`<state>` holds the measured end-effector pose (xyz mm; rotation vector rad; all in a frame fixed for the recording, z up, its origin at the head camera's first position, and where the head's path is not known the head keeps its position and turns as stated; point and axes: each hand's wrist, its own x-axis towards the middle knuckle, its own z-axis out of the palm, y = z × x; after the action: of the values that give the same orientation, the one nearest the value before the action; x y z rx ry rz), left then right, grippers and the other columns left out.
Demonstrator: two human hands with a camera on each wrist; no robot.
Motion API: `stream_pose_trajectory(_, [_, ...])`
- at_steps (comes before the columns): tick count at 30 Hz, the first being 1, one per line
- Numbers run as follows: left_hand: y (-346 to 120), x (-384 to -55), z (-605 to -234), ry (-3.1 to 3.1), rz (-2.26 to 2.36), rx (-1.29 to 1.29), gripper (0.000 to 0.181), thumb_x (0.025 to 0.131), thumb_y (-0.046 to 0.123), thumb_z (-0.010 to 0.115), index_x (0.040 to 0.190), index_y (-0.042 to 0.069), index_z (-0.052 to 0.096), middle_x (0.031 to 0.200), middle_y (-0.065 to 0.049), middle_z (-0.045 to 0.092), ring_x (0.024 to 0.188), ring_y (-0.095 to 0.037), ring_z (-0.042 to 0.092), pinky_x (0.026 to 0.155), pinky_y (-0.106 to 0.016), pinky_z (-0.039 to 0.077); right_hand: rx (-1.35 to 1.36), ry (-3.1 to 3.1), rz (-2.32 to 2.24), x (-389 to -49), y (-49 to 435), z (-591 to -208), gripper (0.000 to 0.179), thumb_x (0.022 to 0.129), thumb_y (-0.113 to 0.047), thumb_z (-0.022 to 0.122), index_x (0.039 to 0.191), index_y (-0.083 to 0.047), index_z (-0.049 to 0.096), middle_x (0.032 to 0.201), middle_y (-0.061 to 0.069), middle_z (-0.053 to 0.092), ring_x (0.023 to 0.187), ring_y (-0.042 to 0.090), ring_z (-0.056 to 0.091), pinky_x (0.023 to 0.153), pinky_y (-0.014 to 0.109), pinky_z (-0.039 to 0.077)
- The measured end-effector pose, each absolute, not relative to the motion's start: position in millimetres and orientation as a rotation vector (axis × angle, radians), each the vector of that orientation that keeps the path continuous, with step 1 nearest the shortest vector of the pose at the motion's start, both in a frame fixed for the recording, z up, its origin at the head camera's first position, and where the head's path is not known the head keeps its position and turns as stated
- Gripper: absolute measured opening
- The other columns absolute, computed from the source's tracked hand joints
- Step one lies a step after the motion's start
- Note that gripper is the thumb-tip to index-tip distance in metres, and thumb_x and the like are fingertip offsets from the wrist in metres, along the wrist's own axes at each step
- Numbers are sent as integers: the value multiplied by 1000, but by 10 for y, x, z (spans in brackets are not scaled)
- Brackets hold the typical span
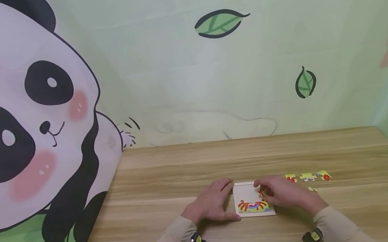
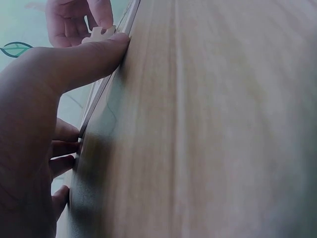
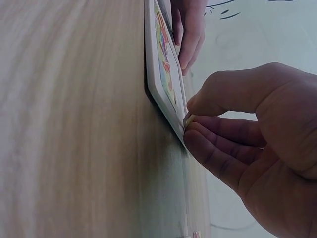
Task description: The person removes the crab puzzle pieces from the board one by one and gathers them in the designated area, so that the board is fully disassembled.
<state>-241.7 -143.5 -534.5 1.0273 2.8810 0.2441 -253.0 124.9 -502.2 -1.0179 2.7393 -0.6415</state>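
A small jigsaw puzzle board (image 1: 256,214) with a pale rim lies flat on the wooden table. Colourful joined pieces (image 1: 253,207) fill its lower part, while the upper part shows bare backing. Along the board's left side rests my left hand (image 1: 212,203), thumb at the near corner and fingers towards the far corner. Over the right side, my right hand (image 1: 285,192) pinches a jigsaw piece (image 2: 98,34) between thumb and fingertips. That piece is seen nearly edge-on in the right wrist view, close to the board's surface; its picture is mostly hidden.
Several loose jigsaw pieces (image 1: 307,177) lie on the table (image 1: 171,171) beyond and right of my right hand, one partly covered by it. Fabric walls with a panda (image 1: 54,130) and leaves stand behind and beside the table.
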Motion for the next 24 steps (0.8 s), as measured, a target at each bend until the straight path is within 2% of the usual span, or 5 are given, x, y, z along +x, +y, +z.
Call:
stream_pose_trajectory(14, [-1443, -2434, -5397, 2897, 245, 1034, 107, 75, 76, 60, 152, 9, 30, 156, -7, 31, 144, -23, 30, 121, -41, 23, -1049, 2760, -735, -2545, 1296, -4986, 29, 78, -2, 70, 107, -5, 67, 87, -4, 63, 78, 10, 58, 67, 24, 54])
stream_pose_trajectory(24, [-1434, -2428, -5389, 2882, 233, 1015, 108, 75, 78, 59, 153, 9, 28, 158, -7, 29, 145, -24, 29, 122, -41, 22, -1011, 2801, -727, -2556, 1424, -4974, 29, 80, -4, 73, 108, -4, 67, 89, -4, 63, 82, 11, 57, 70, 26, 54])
